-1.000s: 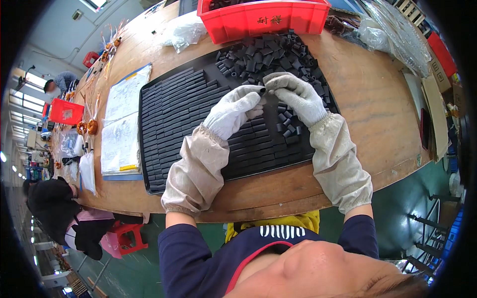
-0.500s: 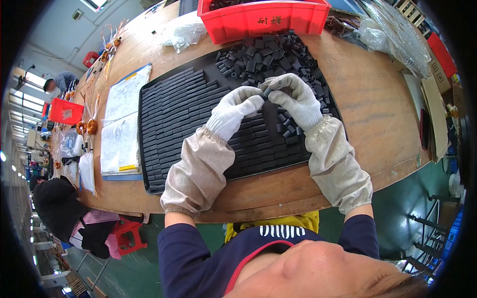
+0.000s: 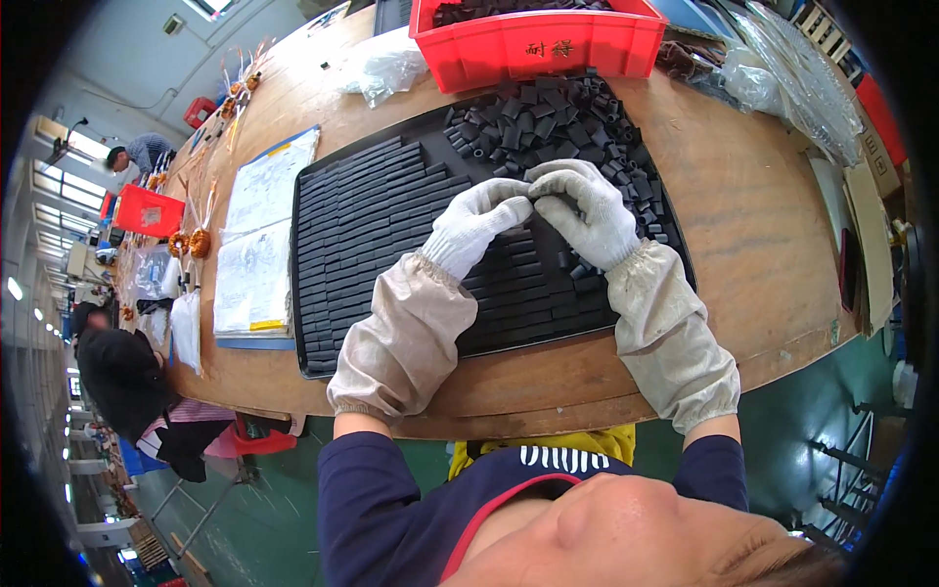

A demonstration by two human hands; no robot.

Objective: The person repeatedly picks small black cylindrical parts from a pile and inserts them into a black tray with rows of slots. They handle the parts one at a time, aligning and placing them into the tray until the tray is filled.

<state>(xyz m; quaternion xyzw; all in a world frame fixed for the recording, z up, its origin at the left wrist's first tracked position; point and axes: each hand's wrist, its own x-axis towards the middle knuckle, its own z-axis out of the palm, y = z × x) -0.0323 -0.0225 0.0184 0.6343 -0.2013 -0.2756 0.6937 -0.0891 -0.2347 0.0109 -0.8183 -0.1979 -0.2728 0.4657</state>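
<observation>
White knit gloves cover both hands, and pale sleeve covers run up the forearms. My left hand point(image 3: 478, 225) and my right hand point(image 3: 590, 217) meet fingertip to fingertip above a black tray point(image 3: 465, 344). Both are closed in a pinch on a short black tube, which the gloved fingers now almost wholly hide. Left of and under the hands, tight rows of short black tubes point(image 3: 367, 230) lie end to end in the tray. Loose tubes point(image 3: 538, 122) are heaped at its far right, with a few more point(image 3: 579, 269) beneath my right hand.
Beyond the tray stands a red plastic bin point(image 3: 538, 51) holding more black pieces. An open folder of papers point(image 3: 256, 245) lies to the left, and a clear plastic bag point(image 3: 386, 67) behind it. Plastic wrap point(image 3: 797, 83) and cardboard point(image 3: 869, 245) crowd the right edge. Other people sit at far left.
The whole view has shifted slightly, so things appear farther right and lower. My fingertips have drawn together over the tube, which showed between them before. The rows look unchanged.
</observation>
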